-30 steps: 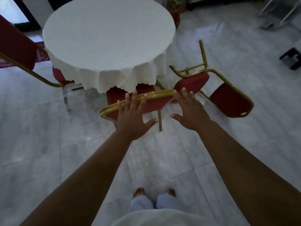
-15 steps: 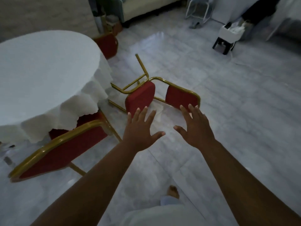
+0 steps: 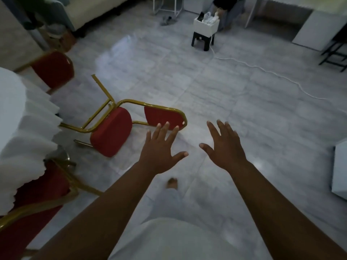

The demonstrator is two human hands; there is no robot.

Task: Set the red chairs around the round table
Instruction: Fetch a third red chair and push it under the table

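A red chair with a gold frame lies tipped over (image 3: 110,131) on the floor, its backrest pointing toward me. My left hand (image 3: 161,149) hovers open just in front of that backrest, fingers spread, touching nothing. My right hand (image 3: 224,145) is open too, further right over bare floor. The round table (image 3: 22,128) with its white cloth fills the left edge. One upright red chair (image 3: 32,203) stands tucked at the table at bottom left. Another red chair (image 3: 53,69) stands behind the table.
A black stool carrying a white box (image 3: 205,28) stands far ahead, and a white cable (image 3: 281,76) runs from it across the tiles to the right. A sofa (image 3: 97,8) lines the far wall. A white object (image 3: 340,169) sits at the right edge.
My view has swung right, away from the table. Both hands left the upright chair's backrest and now reach toward the fallen chair.
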